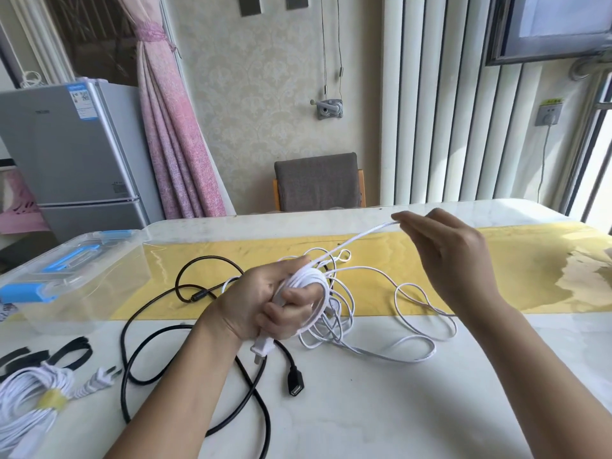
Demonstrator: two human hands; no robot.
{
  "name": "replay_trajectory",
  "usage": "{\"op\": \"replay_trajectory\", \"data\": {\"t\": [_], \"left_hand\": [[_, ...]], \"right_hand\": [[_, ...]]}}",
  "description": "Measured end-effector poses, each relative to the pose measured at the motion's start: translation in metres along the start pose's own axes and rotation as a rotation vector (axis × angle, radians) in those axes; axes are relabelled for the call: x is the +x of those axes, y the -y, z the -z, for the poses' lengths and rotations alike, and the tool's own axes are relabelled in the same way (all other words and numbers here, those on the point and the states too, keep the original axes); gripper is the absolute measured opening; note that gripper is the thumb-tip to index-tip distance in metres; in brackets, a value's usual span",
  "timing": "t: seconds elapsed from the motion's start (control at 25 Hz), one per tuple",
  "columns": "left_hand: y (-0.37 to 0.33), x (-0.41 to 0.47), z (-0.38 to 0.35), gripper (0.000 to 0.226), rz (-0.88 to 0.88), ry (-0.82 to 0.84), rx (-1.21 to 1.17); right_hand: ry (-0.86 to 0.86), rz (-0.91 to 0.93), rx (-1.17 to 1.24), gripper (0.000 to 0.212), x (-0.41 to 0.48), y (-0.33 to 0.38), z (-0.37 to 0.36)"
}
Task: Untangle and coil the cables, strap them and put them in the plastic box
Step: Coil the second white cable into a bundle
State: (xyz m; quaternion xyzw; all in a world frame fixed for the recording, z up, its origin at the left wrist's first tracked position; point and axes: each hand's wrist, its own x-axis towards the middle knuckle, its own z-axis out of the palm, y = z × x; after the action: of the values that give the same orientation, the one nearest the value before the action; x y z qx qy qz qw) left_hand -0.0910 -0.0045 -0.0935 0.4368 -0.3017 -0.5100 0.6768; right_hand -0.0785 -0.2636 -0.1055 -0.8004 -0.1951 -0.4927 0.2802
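My left hand (265,303) grips a white cable (414,329) wound in several turns around its fingers, with the white plug (261,347) hanging below the palm. My right hand (443,250) pinches a stretch of the same cable, raised and pulled taut to the right above the table. The rest of the white cable lies in loose tangled loops between my hands. A black cable (139,329) with a USB socket end (294,385) sprawls on the table under my left arm. The clear plastic box (66,279) with blue latches stands at the left.
A coiled white cable (29,395) bound with a yellow strap lies at the near left, its plug (99,377) beside it. Black straps (49,356) lie next to it. A grey chair (318,183) stands behind the table; a small fridge (76,154) stands at the left.
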Motion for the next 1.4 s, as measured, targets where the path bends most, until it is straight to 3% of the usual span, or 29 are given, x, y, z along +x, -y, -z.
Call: {"op": "replay_trajectory", "data": {"t": [0.12, 0.4, 0.48, 0.56, 0.64, 0.68, 0.76, 0.84, 0.96, 1.04, 1.12, 1.24, 1.4], "left_hand": [[-0.004, -0.005, -0.001, 0.032, -0.217, 0.063, -0.149], [-0.010, -0.017, 0.021, 0.030, -0.610, -0.186, -0.537], [-0.011, -0.011, 0.020, 0.038, -0.715, -0.311, -0.538], [-0.013, -0.005, 0.017, 0.044, -0.764, -0.761, -0.285], [-0.008, 0.005, 0.017, 0.046, -0.719, -1.226, 0.185], [-0.004, 0.012, 0.018, 0.045, -0.701, -1.374, 0.401], [0.006, 0.020, 0.019, 0.043, -0.688, -1.532, 0.793], [0.013, 0.021, 0.018, 0.048, -0.565, -1.614, 1.189], [0.016, 0.020, 0.013, 0.057, -0.312, -1.542, 1.538], [0.017, 0.020, 0.011, 0.058, -0.272, -1.316, 1.530], [0.019, 0.022, 0.004, 0.055, -0.142, -1.081, 1.312], [0.026, 0.027, -0.004, 0.052, 0.073, -0.905, 0.937], [0.020, 0.024, -0.007, 0.055, 0.316, -0.617, 0.574]], "right_hand": [[0.131, -0.025, 0.006, 0.022, -0.007, -0.002, -0.013], [0.610, 0.104, 0.007, 0.026, -0.036, 0.034, -0.052], [0.644, 0.193, 0.011, 0.022, -0.040, 0.049, -0.055], [0.631, 0.259, 0.014, 0.018, -0.042, 0.059, -0.055], [0.668, 0.258, 0.036, 0.027, -0.043, 0.063, -0.055], [0.676, 0.259, 0.041, 0.031, -0.044, 0.063, -0.055], [0.662, 0.294, 0.043, 0.027, -0.043, 0.063, -0.051], [0.657, 0.335, 0.050, 0.012, -0.040, 0.068, -0.046], [0.567, 0.368, 0.059, 0.015, -0.034, 0.074, -0.033], [0.454, 0.317, 0.161, 0.027, -0.027, 0.073, -0.024], [0.332, 0.245, 0.255, 0.027, -0.021, 0.070, -0.018], [0.173, 0.109, 0.226, 0.021, -0.014, 0.063, -0.009], [-0.068, -0.296, 0.113, 0.025, 0.004, 0.039, 0.014]]}}
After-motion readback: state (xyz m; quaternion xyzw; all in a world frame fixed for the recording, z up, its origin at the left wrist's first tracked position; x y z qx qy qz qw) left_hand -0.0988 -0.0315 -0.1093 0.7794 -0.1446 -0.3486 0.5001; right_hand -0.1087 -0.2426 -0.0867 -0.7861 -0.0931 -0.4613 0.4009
